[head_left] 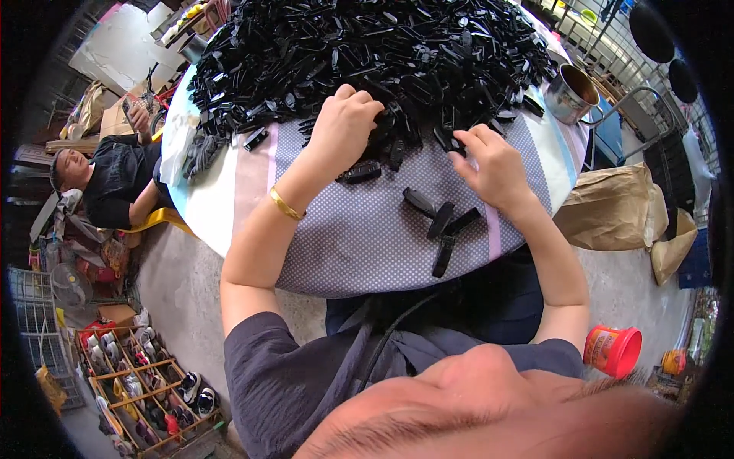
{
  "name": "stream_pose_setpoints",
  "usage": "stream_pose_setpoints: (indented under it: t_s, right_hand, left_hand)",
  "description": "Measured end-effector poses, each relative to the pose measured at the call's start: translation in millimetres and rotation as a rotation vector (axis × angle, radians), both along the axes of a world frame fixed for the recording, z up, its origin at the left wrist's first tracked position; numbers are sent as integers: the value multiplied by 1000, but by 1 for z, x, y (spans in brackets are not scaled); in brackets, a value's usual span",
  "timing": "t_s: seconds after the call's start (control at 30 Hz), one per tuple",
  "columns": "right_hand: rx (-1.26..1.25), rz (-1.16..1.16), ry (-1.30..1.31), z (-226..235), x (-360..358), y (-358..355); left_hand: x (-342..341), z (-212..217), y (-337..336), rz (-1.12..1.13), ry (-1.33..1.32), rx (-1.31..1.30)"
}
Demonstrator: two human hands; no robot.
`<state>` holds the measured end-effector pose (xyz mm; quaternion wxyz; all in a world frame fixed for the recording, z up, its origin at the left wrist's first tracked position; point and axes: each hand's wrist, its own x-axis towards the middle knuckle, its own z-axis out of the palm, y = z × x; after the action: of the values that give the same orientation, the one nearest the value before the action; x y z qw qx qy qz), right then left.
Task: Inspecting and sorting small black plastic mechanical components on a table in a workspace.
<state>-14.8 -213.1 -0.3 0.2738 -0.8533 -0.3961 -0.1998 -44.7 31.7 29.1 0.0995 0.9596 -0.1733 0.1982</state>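
Observation:
A large heap of shiny black plastic pieces (367,46) covers the far part of the round table. My left hand (340,130) is at the heap's near edge, its fingers curled in among the pieces; the fingertips and whatever they grip are hidden. To its right, my right hand (489,164) pinches a small elongated black plastic piece (443,139) between thumb and fingers. Just below my left hand lies a loose black piece (359,172). Nearer to me, several narrow black pieces (440,222) rest in a loose cluster on the patterned tablecloth (344,245).
Dark gloves (205,155) lie at the table's left edge. A metal pot (567,96) stands at its right. Brown paper sacks (612,206) and a red bucket (614,350) are on the right. At left are a seated person (115,180) and a shoe rack (145,390).

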Motion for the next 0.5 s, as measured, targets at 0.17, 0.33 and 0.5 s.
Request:
stream_pose_setpoints:
  t_s: [0.17, 0.33, 0.5]
  right_hand:
    - [-126, 12, -31, -9, 5, 1]
    - [38, 58, -142, 0, 4, 0]
    - [176, 136, -18, 7, -3, 2]
  left_hand:
    - [-1, 0, -15, -4, -275, -154]
    - [-13, 0, -39, -303, -53, -519]
    - [-23, -18, -62, -332, 255, -647]
